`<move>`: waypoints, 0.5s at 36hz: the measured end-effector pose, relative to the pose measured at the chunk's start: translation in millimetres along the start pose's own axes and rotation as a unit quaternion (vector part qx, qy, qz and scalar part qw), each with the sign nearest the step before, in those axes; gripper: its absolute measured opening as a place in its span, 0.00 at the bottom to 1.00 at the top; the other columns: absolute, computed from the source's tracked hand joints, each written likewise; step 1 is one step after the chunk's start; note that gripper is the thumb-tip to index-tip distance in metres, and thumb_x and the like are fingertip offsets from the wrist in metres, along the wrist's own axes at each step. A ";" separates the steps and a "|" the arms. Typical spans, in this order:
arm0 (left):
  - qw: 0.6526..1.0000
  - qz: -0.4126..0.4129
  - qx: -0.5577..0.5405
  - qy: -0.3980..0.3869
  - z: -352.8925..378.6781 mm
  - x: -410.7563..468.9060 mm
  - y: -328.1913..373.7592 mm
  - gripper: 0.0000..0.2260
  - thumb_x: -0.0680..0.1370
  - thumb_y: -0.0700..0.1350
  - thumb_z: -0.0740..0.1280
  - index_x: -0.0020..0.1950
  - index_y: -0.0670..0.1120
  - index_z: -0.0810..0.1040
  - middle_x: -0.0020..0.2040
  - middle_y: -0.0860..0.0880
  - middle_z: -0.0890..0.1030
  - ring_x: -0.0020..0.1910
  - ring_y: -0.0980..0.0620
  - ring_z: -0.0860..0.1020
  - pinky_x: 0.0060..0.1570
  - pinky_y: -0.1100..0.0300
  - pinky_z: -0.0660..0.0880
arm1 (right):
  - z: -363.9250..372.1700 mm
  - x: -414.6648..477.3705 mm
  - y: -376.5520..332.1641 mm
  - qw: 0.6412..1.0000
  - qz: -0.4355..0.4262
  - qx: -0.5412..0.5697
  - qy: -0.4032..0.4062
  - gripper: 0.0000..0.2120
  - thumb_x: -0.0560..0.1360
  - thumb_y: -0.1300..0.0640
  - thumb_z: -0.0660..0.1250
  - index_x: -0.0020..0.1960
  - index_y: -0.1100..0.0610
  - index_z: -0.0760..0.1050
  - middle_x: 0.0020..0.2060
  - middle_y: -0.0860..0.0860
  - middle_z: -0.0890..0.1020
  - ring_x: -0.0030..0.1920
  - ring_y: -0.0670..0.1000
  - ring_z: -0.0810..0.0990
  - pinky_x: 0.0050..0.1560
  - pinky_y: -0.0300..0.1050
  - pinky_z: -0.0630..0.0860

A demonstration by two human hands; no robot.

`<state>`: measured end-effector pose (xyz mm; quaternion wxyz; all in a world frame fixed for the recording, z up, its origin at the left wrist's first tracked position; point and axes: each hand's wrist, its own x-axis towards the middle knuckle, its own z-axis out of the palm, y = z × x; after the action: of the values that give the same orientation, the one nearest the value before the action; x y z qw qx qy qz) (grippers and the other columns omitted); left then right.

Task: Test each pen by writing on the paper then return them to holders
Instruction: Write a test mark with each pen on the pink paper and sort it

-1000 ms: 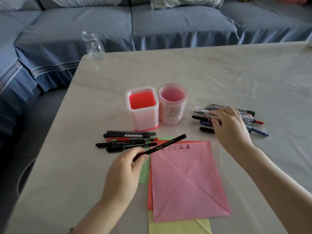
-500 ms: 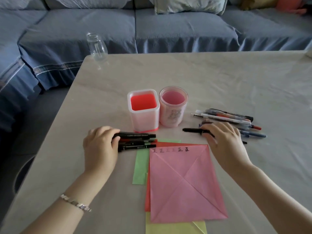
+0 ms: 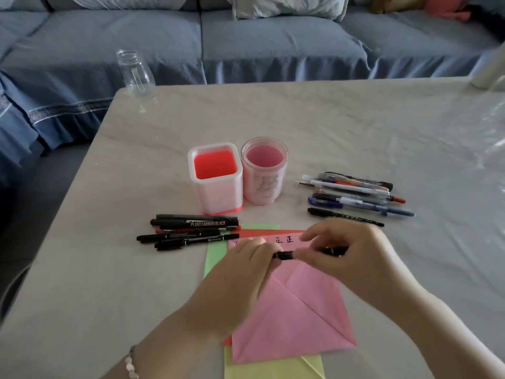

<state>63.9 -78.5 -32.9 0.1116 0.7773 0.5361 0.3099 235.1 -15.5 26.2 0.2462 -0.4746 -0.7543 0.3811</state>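
Pen lies level between both hands, just above the top of the pink paper on the counter. The left hand has its grip curled round one end and the right hand pinches the other, so both grips are closed on the barrel. Which end bears the cap is hidden. This looks like uncapping. Pull straight apart along the barrel, gently, so the tip does not jerk and smear. Keep the cap in one hand, then write in the free space beside the black marks along the paper's top edge. The square holder and round holder stand behind, with no pens showing in them.
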 end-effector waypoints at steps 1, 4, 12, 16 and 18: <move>1.000 -0.013 -0.019 0.000 -1.3 1.3 1.2 0.13 0.82 0.51 0.49 0.53 0.46 0.69 0.42 0.54 0.72 0.40 0.59 0.68 0.42 0.65 0.68 | -3.3 2.0 -0.6 0.996 0.031 0.084 0.006 0.05 0.63 0.54 0.75 0.35 0.49 0.79 0.25 0.49 0.80 0.23 0.43 0.71 0.25 0.32 0.67; 0.995 -0.063 -0.070 0.009 -4.8 6.5 4.9 0.14 0.81 0.50 0.51 0.55 0.45 0.72 0.41 0.62 0.66 0.38 0.64 0.66 0.42 0.74 0.64 | -6.5 3.9 -2.1 0.940 0.112 0.322 0.025 0.07 0.62 0.59 0.72 0.35 0.59 0.74 0.20 0.50 0.70 0.20 0.45 0.63 0.20 0.33 0.59; 0.991 -0.014 -0.130 -0.041 -4.4 16.1 26.9 0.14 0.81 0.51 0.50 0.53 0.46 0.72 0.45 0.52 0.77 0.43 0.55 0.75 0.42 0.59 0.72 | 32.0 -6.3 -9.0 0.945 0.093 0.301 0.085 0.18 0.74 0.58 0.65 0.28 0.59 0.63 0.16 0.48 0.65 0.19 0.45 0.60 0.20 0.33 0.59; 0.988 -0.028 -0.151 -0.035 -4.7 13.3 26.7 0.16 0.80 0.55 0.50 0.53 0.48 0.72 0.42 0.52 0.79 0.40 0.51 0.78 0.39 0.50 0.74 | 34.3 -6.3 -8.4 0.932 0.077 0.346 0.070 0.23 0.76 0.64 0.63 0.25 0.54 0.60 0.17 0.46 0.62 0.18 0.45 0.60 0.20 0.34 0.59; 0.984 -0.035 -0.169 -0.042 -7.0 11.7 25.5 0.14 0.79 0.57 0.50 0.54 0.52 0.71 0.41 0.52 0.80 0.39 0.50 0.79 0.39 0.51 0.74 | 32.2 -6.3 -8.2 0.932 0.050 0.357 0.047 0.21 0.73 0.62 0.64 0.26 0.54 0.60 0.17 0.47 0.62 0.18 0.44 0.60 0.20 0.32 0.58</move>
<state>81.9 -79.2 -10.2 0.2745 0.7402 0.4976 0.3594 209.9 -34.3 13.8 0.4155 -0.4098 -0.5312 0.6142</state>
